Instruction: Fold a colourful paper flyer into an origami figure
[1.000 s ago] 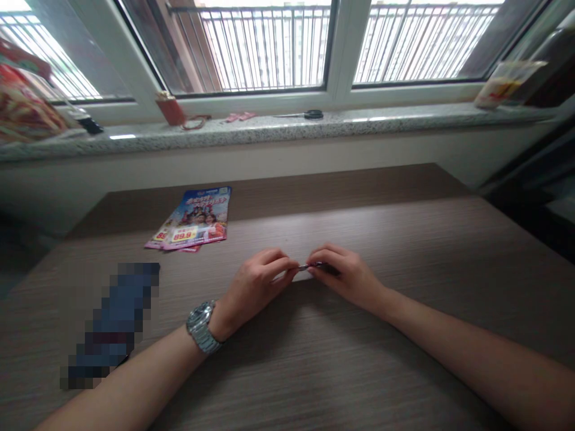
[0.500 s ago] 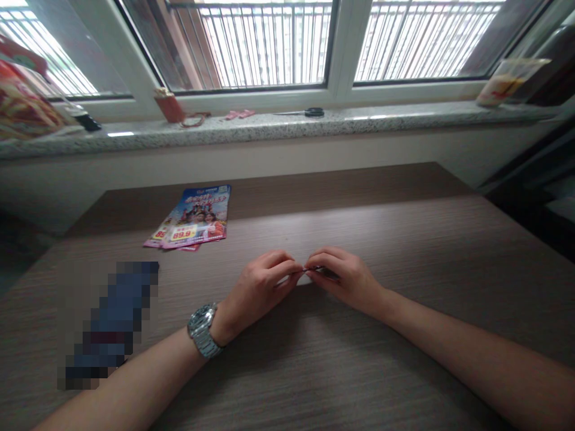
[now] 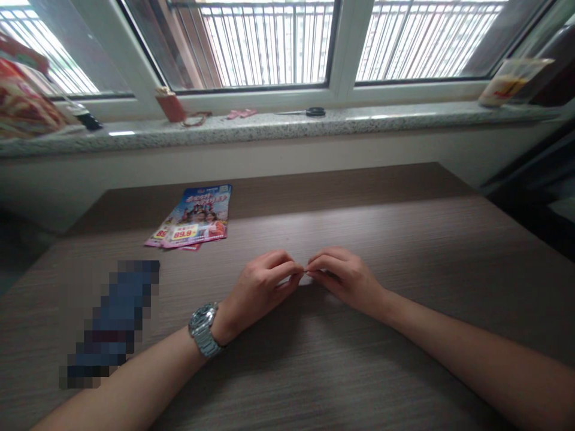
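Note:
My left hand (image 3: 269,278) and my right hand (image 3: 338,272) meet fingertip to fingertip above the middle of the wooden table (image 3: 287,371). Each is closed in a pinch, thumb against fingers. Between the tips shows only a tiny dark sliver of something thin; the fingers hide the rest, and its kind is not clear. A silver metal watch (image 3: 205,329) is on my left wrist.
Several flyers (image 3: 197,215) lie fanned at the table's back left. A blurred-out dark blue object (image 3: 117,317) rests by my left forearm. On the stone windowsill (image 3: 251,129) are scissors (image 3: 309,112), a red container (image 3: 171,105), pink pieces (image 3: 241,113) and a plastic cup (image 3: 507,84).
My hands stay nearly in place. The dark strip seen between my right fingers half a second ago is now almost fully covered, and the right thumb and fingers look closer together.

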Motion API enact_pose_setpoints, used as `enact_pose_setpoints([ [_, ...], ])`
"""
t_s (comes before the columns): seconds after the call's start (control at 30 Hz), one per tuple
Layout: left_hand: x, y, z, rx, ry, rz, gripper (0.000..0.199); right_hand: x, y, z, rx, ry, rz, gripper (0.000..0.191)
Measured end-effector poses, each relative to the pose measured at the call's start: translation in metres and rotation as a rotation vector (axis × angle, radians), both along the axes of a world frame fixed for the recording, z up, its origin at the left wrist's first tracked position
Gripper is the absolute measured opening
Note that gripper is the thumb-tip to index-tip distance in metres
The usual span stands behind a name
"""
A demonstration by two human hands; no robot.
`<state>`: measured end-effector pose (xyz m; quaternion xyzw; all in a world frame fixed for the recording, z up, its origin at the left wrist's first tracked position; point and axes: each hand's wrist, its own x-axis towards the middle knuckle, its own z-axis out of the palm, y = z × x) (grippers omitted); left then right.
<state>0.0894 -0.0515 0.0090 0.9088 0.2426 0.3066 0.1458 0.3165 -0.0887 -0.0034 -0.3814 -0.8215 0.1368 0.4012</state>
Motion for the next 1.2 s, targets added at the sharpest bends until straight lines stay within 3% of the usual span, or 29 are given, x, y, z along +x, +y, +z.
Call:
enact_pose_setpoints([
  [0.47, -0.0021, 0.0045, 0.0013, 0.0, -0.037, 0.035, 0.013, 0.0022, 0.0017, -0.0015, -0.045, 0.12, -0.032, 0.011],
  [1.2, 0.0001, 0.0025, 0.002, -0.004, -0.045, 0.026, 0.008, 0.0038, 0.0016, 0.0008, -0.028, 0.092, -0.023, 0.011],
])
